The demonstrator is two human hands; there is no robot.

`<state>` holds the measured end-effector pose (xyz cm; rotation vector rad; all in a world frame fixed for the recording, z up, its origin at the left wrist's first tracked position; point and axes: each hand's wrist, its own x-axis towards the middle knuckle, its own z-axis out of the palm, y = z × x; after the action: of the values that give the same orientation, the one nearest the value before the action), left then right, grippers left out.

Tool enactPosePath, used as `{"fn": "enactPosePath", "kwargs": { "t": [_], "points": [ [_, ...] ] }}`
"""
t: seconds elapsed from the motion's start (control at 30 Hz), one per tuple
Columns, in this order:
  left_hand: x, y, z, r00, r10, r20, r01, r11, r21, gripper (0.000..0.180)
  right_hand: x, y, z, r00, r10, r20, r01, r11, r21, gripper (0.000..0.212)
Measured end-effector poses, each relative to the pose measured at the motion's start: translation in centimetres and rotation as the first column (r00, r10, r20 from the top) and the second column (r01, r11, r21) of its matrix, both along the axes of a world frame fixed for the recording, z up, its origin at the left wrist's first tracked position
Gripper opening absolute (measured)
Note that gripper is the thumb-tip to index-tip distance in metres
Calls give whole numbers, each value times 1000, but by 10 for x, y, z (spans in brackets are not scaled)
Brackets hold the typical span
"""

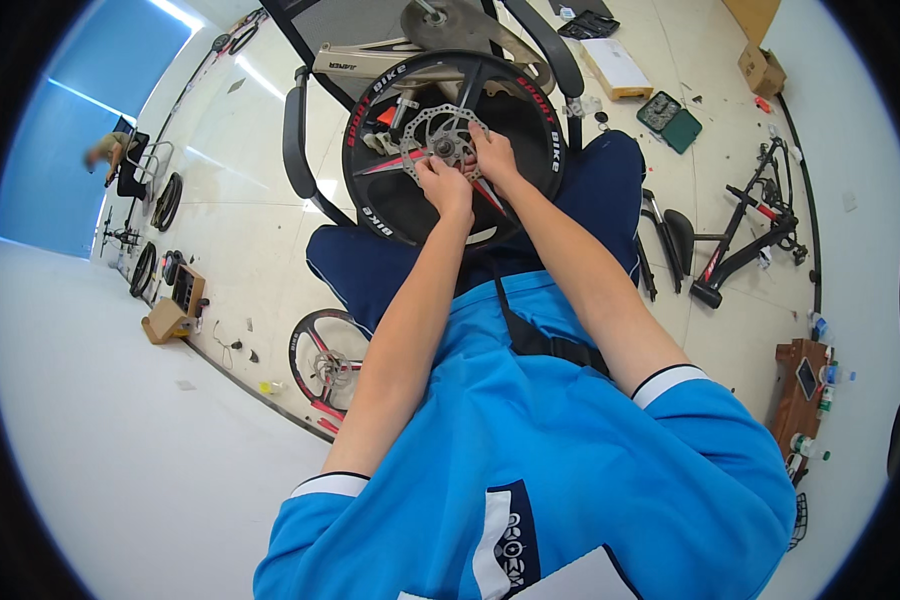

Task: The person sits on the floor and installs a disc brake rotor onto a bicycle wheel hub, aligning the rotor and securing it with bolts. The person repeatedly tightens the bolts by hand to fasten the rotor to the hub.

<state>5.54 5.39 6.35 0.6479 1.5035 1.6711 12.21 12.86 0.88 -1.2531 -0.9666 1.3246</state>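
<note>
A bicycle wheel (554,150) with a black rim, bold lettering and red-and-white spokes rests against my lap, facing up. At its hub lies a silver brake disc (422,128) with a perforated edge. My left hand (446,188) has its fingers closed on the disc's near edge, close to the hub. On the right side, my right hand (493,155) pinches the disc's edge with bent fingers. My fingertips partly cover the disc, so any small part between them cannot be seen.
Ahead stands a chair with black armrests (296,130), bearing a pale metal arm (365,62) and a grey round plate (445,28). Rightward lie a green case (670,122) and a bike frame (740,240). Another wheel (295,350) lies left; a person (113,150) is far left.
</note>
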Motion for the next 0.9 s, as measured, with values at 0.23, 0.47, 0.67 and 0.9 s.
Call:
{"fn": "enactPosePath", "kwargs": {
  "t": [0.23,0.47,0.67,0.9],
  "points": [
    [7,12,-9,985,92,146,-93,996,4,18,-1,-11,17,1000,5,11,-4,999,-34,51],
    [-19,14,-21,997,-49,-60,53,996,74,15,1,-10,15,993,53,-108,-61,996,-68,50],
    [-94,20,9,607,-225,-762,300,953,-43,20,3,-19,24,986,89,-140,-93,995,-23,47],
    [-113,34,28,348,-372,-861,481,859,-177,21,4,-22,30,983,88,-159,-94,995,-30,48]
  ]
}}
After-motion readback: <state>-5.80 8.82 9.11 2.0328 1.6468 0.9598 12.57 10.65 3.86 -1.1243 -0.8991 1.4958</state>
